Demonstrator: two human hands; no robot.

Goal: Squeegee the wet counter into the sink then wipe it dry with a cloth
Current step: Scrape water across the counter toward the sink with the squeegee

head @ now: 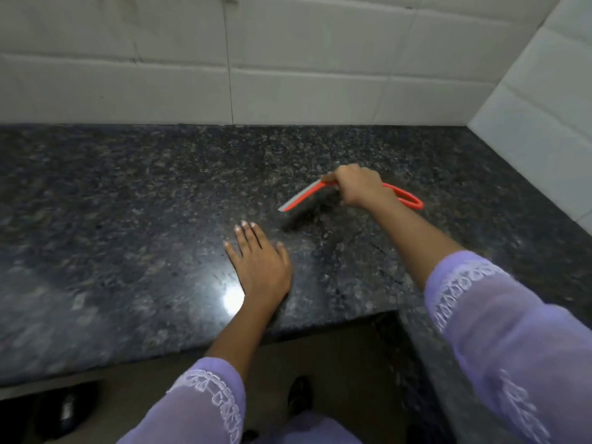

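A dark speckled granite counter (128,219) fills the middle of the view. My right hand (358,185) grips an orange squeegee (304,195) near its head. The pale blade points down and left just above the stone, and the looped handle (410,200) sticks out to the right behind my wrist. My left hand (259,261) lies flat on the counter with fingers straight, close to the front edge. No sink or cloth is in view.
White tiled walls (288,59) rise behind the counter and along its right side (544,123), forming a corner. The counter's front edge steps back near my body (320,322), and floor shows below. A bright light glare (232,301) sits by my left wrist.
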